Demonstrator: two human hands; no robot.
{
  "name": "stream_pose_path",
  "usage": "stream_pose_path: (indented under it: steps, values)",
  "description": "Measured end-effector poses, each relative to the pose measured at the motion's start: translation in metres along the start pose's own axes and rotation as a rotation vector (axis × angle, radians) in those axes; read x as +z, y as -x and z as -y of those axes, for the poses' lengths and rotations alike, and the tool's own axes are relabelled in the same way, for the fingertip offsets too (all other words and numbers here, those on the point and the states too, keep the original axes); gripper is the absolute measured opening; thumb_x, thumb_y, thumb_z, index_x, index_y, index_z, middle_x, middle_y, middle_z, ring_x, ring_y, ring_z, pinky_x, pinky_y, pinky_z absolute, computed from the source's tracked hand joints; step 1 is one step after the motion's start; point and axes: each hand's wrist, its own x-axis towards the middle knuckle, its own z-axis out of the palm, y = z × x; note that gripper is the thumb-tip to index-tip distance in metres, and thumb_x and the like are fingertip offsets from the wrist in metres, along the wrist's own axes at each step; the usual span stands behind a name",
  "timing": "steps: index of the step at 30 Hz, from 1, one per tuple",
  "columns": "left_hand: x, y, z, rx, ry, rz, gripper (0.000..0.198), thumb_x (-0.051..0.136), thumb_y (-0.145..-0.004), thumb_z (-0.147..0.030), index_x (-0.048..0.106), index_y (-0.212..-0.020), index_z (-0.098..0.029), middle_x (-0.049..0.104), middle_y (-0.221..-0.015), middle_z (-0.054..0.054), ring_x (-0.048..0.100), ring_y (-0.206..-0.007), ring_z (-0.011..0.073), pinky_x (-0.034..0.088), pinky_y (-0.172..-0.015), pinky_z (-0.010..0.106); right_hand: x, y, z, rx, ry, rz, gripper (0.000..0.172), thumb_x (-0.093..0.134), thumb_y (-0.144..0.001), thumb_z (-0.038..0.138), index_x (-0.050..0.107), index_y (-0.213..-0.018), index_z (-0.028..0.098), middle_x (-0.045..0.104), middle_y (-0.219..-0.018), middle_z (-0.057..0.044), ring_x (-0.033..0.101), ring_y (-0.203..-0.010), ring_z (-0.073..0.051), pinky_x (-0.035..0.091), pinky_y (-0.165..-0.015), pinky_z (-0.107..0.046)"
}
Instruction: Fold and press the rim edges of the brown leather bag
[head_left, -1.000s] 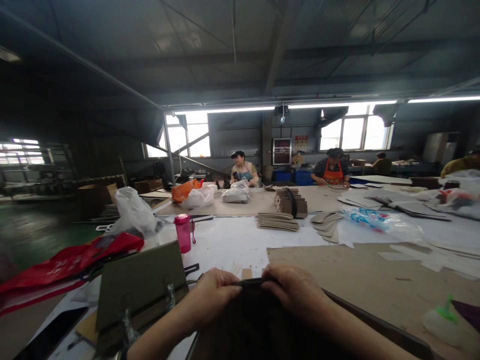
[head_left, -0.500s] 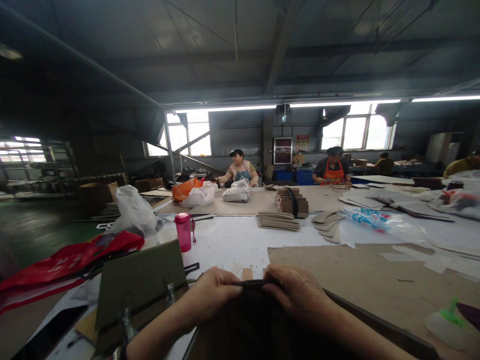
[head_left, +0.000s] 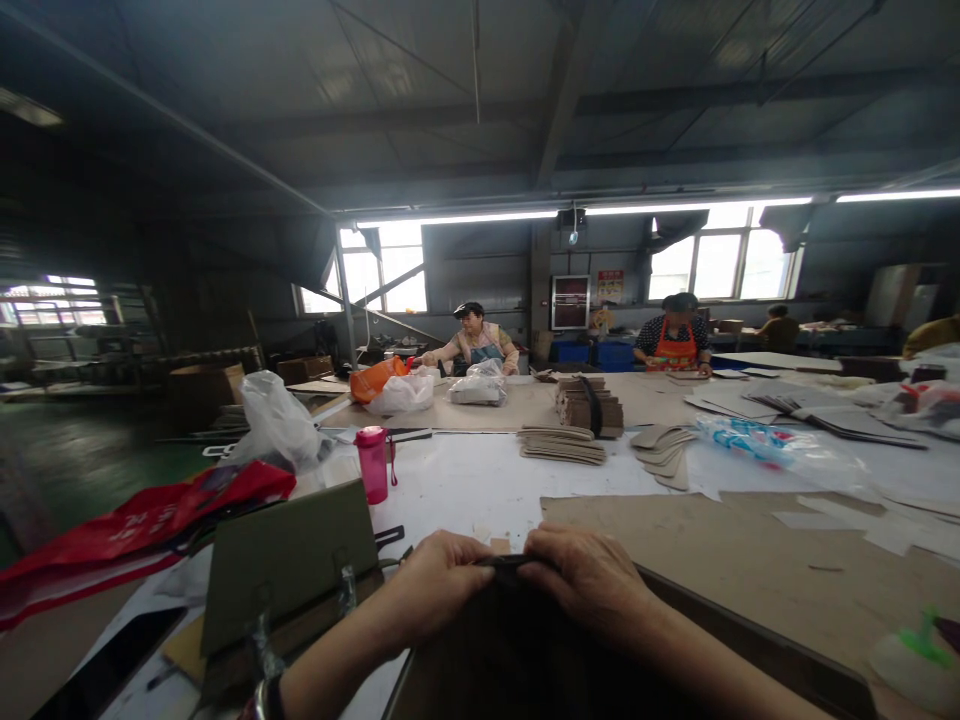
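At the near edge of the table, a dark bag-like piece stands in front of me, its lower part lost in shadow. My left hand pinches its top rim between thumb and fingers. Just to the right, my right hand grips the same rim, thumb below and fingers over the top. A short stretch of the rim shows between the two hands. Left of them lies an olive green bag with plastic-wrapped fittings on its front.
A pink bottle stands beyond the green bag. A phone and a red bag lie left. Stacked brown pieces sit ahead; a green-tipped bottle is at right. Two co-workers sit across the table.
My hands have come slightly closer together on the rim. The view has shifted a little left. Across the table, a co-worker's arm has stretched out toward the orange bag.
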Motion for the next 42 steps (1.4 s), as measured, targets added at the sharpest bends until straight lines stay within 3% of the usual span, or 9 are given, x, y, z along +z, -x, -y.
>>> stream_pose_path:
  steps: [5, 10, 18, 21, 24, 28, 35, 42]
  values:
    - [-0.001, -0.004, 0.004, 0.011, 0.014, -0.005, 0.027, 0.052, -0.064, -0.027, 0.066, -0.079, -0.009, 0.064, -0.073, 0.004, 0.052, -0.064, 0.0145, 0.039, -0.061, 0.024, 0.003, -0.001, 0.002, -0.007, 0.061, -0.019, 0.012, 0.047, -0.08, 0.029, 0.052, -0.073, 0.021, 0.057, -0.074, 0.002, 0.051, -0.072, -0.014, 0.027, -0.059, -0.022]
    - [0.0, -0.005, 0.007, -0.003, -0.107, -0.058, 0.033, 0.053, -0.066, -0.038, 0.066, -0.077, -0.01, 0.063, -0.068, 0.003, 0.05, -0.061, 0.0137, 0.037, -0.057, 0.022, 0.008, -0.003, 0.007, 0.036, 0.15, -0.034, 0.028, 0.042, -0.081, 0.045, 0.053, -0.072, 0.021, 0.058, -0.075, 0.0, 0.052, -0.071, -0.017, 0.026, -0.059, -0.025]
    - [-0.002, -0.006, 0.005, 0.02, -0.137, -0.057, 0.029, 0.05, -0.067, -0.035, 0.065, -0.07, -0.01, 0.058, -0.06, 0.0, 0.045, -0.055, 0.0108, 0.034, -0.053, 0.02, 0.016, -0.009, 0.02, 0.058, 0.271, -0.061, 0.03, 0.035, -0.086, 0.036, 0.054, -0.07, 0.02, 0.059, -0.071, -0.001, 0.053, -0.069, -0.018, 0.027, -0.06, -0.027]
    - [-0.003, -0.008, 0.005, 0.03, -0.125, -0.051, 0.025, 0.049, -0.064, -0.028, 0.065, -0.07, -0.01, 0.056, -0.057, -0.001, 0.042, -0.053, 0.0094, 0.033, -0.052, 0.019, 0.006, -0.01, 0.015, 0.006, 0.217, 0.021, 0.028, 0.034, -0.087, 0.032, 0.055, -0.074, 0.019, 0.059, -0.075, -0.003, 0.054, -0.07, -0.017, 0.031, -0.06, -0.026]
    - [-0.005, -0.009, 0.007, -0.008, -0.149, -0.08, 0.027, 0.047, -0.062, -0.027, 0.065, -0.073, -0.01, 0.056, -0.057, -0.001, 0.042, -0.052, 0.0097, 0.032, -0.051, 0.02, -0.009, -0.003, 0.004, -0.009, 0.132, 0.097, 0.019, 0.04, -0.083, 0.024, 0.057, -0.091, 0.02, 0.06, -0.088, -0.005, 0.054, -0.081, -0.019, 0.035, -0.067, -0.025]
    - [-0.006, -0.007, 0.007, -0.031, -0.176, -0.095, 0.029, 0.046, -0.062, -0.029, 0.065, -0.074, -0.01, 0.059, -0.063, 0.002, 0.046, -0.056, 0.0121, 0.034, -0.052, 0.021, -0.028, 0.015, -0.015, 0.129, 0.073, 0.122, 0.031, 0.048, -0.077, 0.024, 0.054, -0.106, 0.018, 0.058, -0.1, -0.009, 0.05, -0.095, -0.025, 0.036, -0.079, -0.032]
    - [-0.001, -0.011, 0.002, -0.024, -0.283, -0.099, 0.03, 0.043, -0.064, -0.03, 0.065, -0.075, -0.012, 0.062, -0.067, 0.002, 0.05, -0.063, 0.0147, 0.035, -0.056, 0.022, -0.038, 0.026, -0.034, 0.134, -0.303, 0.239, 0.023, 0.045, -0.076, 0.022, 0.06, -0.094, 0.019, 0.062, -0.088, -0.003, 0.054, -0.081, -0.017, 0.039, -0.07, -0.024]
    - [-0.001, -0.015, -0.004, -0.053, -0.235, -0.065, 0.031, 0.046, -0.061, -0.031, 0.065, -0.074, -0.01, 0.062, -0.067, 0.003, 0.051, -0.062, 0.0153, 0.037, -0.058, 0.023, -0.031, 0.021, -0.038, 0.183, -0.306, 0.244, 0.021, 0.044, -0.078, 0.024, 0.06, -0.07, 0.013, 0.057, -0.062, -0.001, 0.05, -0.059, -0.013, 0.036, -0.054, -0.02]
